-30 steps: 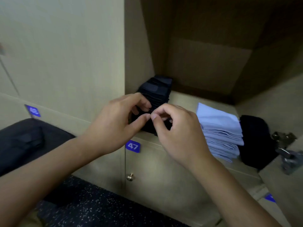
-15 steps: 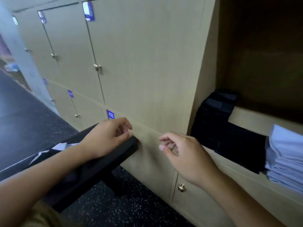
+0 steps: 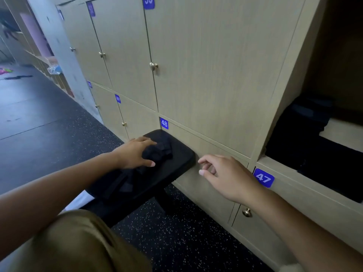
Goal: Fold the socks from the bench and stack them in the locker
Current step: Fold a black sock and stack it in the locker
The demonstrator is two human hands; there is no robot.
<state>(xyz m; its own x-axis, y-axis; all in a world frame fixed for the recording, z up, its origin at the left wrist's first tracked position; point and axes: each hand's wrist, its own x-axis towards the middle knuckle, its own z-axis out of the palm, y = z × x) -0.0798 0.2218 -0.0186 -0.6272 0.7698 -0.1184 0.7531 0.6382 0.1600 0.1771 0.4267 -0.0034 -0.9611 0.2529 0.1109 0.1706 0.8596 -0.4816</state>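
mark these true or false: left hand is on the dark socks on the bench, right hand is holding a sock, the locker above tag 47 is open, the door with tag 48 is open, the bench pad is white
1. The left hand rests on the dark socks on the bench. True.
2. The right hand holds a sock. False: it hangs in the air, holding nothing.
3. The locker above tag 47 is open. True.
4. The door with tag 48 is open. False: it is closed.
5. The bench pad is white. False: it is black.
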